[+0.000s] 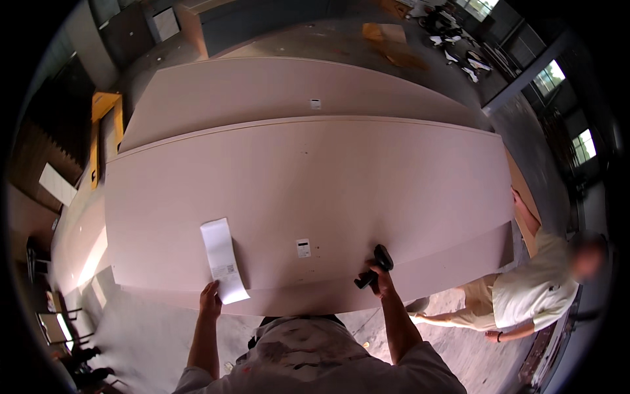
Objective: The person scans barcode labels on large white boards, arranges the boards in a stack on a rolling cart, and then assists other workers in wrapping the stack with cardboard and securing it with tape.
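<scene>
My left hand (210,299) is closed on the lower edge of a long white paper sheet (220,248), which has a printed code near its lower end. The sheet is held up over a large pale pinkish-brown panel (400,177). In my right hand (380,281) is a black handheld barcode scanner (382,257), held above the panel's near side with my fingers wrapped round its handle. Between my hands, a small white label (302,247) with a dark band is stuck on the panel.
Another panel (262,92) with a small label (315,104) lies beyond the near one. A co-worker (525,285) stands at the right, one hand on the panel's edge. Yellow pallet-truck-like equipment (105,111) stands at left, and flattened cardboard (387,41) lies on the far floor.
</scene>
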A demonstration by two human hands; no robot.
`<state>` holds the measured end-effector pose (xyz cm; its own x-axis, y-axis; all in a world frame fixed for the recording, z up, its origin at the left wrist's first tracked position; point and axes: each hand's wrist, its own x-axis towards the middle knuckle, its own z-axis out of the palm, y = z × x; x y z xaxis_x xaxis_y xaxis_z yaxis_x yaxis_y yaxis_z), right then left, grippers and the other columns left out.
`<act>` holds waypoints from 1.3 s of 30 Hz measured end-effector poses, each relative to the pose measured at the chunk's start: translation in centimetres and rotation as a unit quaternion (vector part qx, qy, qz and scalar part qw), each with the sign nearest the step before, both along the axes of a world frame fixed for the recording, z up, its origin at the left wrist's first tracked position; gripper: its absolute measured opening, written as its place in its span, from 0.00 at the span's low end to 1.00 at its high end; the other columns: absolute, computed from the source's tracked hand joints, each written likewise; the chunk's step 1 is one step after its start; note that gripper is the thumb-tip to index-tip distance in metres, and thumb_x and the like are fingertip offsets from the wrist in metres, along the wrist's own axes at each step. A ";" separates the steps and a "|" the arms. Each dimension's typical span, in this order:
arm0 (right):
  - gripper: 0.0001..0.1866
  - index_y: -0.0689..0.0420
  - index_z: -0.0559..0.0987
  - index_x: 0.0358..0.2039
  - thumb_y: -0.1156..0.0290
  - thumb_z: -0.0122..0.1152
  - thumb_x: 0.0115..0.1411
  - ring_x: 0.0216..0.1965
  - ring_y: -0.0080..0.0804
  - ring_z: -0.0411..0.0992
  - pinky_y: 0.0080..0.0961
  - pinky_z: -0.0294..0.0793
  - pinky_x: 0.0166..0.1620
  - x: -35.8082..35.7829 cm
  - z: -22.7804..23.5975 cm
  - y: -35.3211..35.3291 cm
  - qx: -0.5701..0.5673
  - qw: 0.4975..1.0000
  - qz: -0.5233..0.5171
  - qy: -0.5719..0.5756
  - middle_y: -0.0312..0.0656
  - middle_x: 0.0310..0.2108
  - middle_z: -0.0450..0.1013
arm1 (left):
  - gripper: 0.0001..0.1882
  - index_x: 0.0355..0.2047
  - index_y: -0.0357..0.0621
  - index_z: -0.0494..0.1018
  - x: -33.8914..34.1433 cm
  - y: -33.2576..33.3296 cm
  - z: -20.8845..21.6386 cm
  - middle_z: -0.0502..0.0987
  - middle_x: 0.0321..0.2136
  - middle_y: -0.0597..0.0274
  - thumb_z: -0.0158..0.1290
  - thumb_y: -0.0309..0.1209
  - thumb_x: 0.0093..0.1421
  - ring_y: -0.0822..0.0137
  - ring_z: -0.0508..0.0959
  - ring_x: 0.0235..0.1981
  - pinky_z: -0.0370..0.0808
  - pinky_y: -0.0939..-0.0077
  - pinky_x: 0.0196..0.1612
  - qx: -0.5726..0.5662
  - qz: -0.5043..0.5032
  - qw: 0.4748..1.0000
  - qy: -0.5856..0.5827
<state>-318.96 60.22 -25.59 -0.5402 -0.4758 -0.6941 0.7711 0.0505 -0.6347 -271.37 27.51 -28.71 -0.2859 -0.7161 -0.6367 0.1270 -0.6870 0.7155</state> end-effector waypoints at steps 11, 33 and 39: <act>0.13 0.55 0.71 0.41 0.69 0.60 0.56 0.33 0.47 0.76 0.48 0.78 0.44 -0.8 -3.8 0.0 0.048 0.998 0.008 -0.031 0.45 0.32 0.71 | 0.15 0.45 0.27 0.73 1.3 -2.8 -0.5 0.79 0.38 0.49 0.55 0.29 0.62 0.60 0.80 0.40 0.78 0.69 0.43 0.090 -0.123 0.988 0.018; 0.14 0.60 0.78 0.38 0.69 0.62 0.52 0.28 0.46 0.78 0.42 0.76 0.33 -6.1 3.8 -4.1 0.199 0.716 0.458 0.487 0.52 0.25 0.77 | 0.09 0.35 0.38 0.78 -4.1 2.9 -0.6 0.74 0.24 0.68 0.57 0.33 0.61 0.78 0.69 0.24 0.66 0.81 0.26 -0.027 -0.009 0.991 -0.134; 0.15 0.57 0.77 0.38 0.65 0.64 0.52 0.35 0.56 0.76 0.46 0.76 0.39 -1.2 5.8 -7.9 0.162 0.610 0.548 0.549 0.53 0.31 0.78 | 0.16 0.45 0.31 0.74 -5.3 3.3 -2.1 0.79 0.37 0.59 0.53 0.32 0.63 0.69 0.76 0.39 0.72 0.75 0.45 -0.101 0.002 0.983 -0.150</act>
